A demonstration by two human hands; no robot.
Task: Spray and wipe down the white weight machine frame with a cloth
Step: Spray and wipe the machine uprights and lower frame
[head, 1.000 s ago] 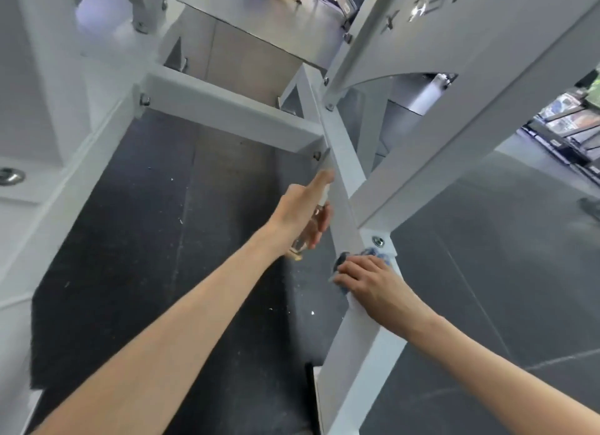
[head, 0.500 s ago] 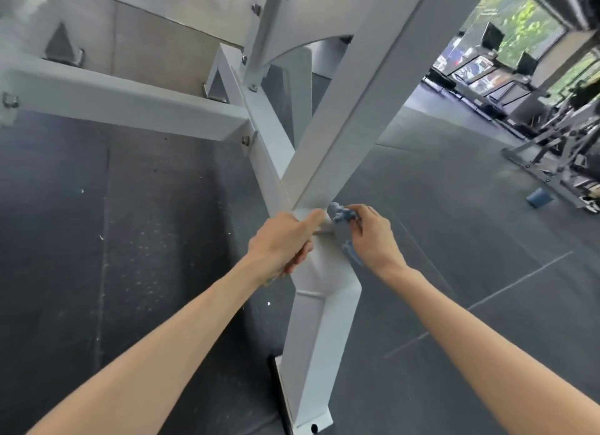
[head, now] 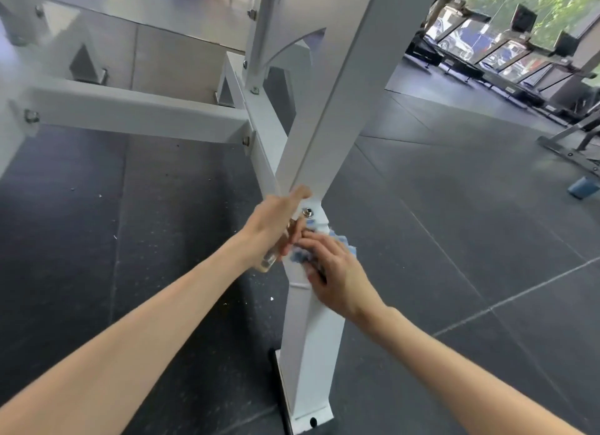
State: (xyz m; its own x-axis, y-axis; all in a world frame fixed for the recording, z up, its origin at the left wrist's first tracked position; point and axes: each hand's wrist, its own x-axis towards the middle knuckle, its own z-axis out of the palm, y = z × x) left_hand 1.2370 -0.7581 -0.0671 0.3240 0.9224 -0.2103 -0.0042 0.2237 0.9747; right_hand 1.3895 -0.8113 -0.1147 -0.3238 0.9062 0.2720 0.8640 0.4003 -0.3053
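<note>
The white weight machine frame (head: 311, 330) stands as a bolted post in the middle of the view, with a slanted beam and a crossbar joining above it. My left hand (head: 276, 222) grips a small clear spray bottle (head: 271, 256) beside the post's left face, index finger raised at the joint by a bolt (head: 306, 212). My right hand (head: 336, 272) presses a blue cloth (head: 303, 256) against the post's front face just under that bolt, fingers curled over the cloth. Most of the bottle is hidden in my left hand.
Dark rubber floor (head: 454, 240) surrounds the post's base plate (head: 311, 421). A white crossbar (head: 136, 113) runs off to the left. A blue object (head: 582, 186) lies on the floor at the far right, near another machine's base. Equipment lines the windows at the back right.
My right hand has come from the post's right side onto its front face, lower, with the cloth. My left hand stays at the joint. The view has shifted slightly lower.
</note>
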